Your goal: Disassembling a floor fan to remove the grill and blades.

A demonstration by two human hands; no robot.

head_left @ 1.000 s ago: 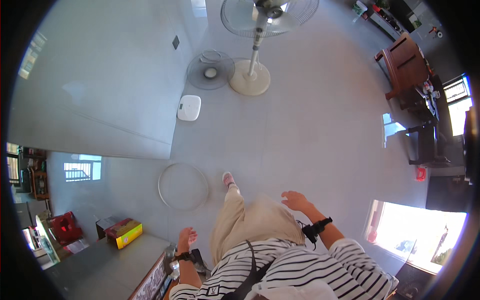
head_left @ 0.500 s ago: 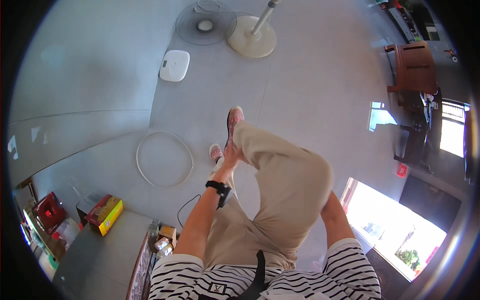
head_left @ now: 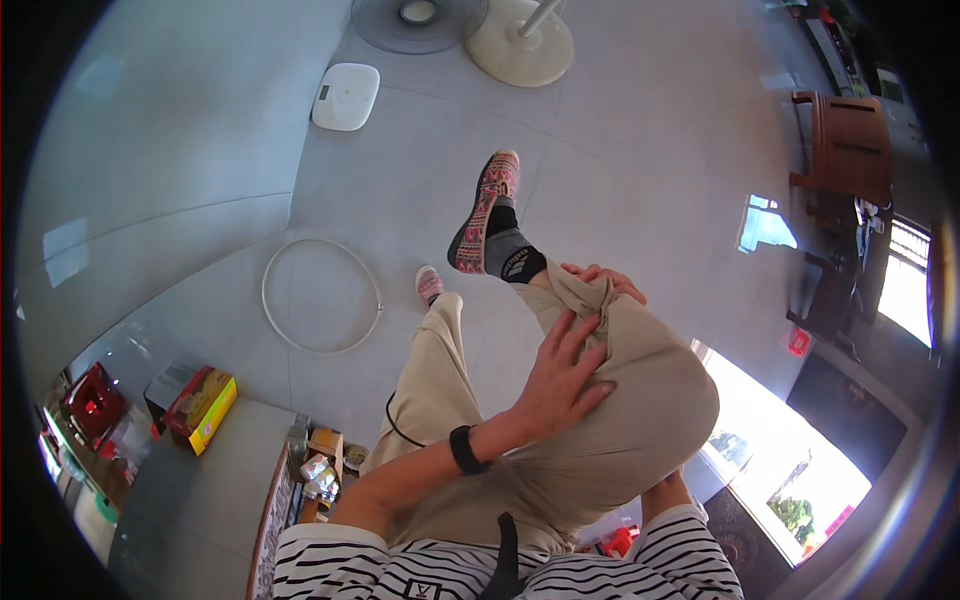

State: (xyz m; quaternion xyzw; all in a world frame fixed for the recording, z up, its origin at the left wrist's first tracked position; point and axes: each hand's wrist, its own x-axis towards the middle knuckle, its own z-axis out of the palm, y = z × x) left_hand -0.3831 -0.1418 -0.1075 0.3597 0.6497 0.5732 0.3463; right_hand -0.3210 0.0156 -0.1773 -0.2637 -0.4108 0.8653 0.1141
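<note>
My right leg is raised and bent, in a beige trouser leg (head_left: 650,380) bunched up above the ankle. A grey and black sock (head_left: 512,250) and a patterned red shoe (head_left: 487,212) show below it. My left hand (head_left: 565,375), with a black wristband, lies on the cloth of the shin, fingers spread. My right hand (head_left: 610,282) comes round from behind the leg, its fingers curled over the gathered cloth near the hem. The raised leg hides most of the right forearm. My other shoe (head_left: 428,283) is down on the floor.
A thin pale hoop (head_left: 265,295) lies on the floor at left. Farther off are a white scale (head_left: 347,97) and a fan's round base (head_left: 520,45). A yellow and red box (head_left: 212,410) sits on a grey surface at lower left. A wooden chair (head_left: 850,148) stands at far right.
The raised foot has moved up and right, and the trouser hem now sits higher, baring the sock. My left hand went from the ankle to the shin; my right fingers have come into view.
</note>
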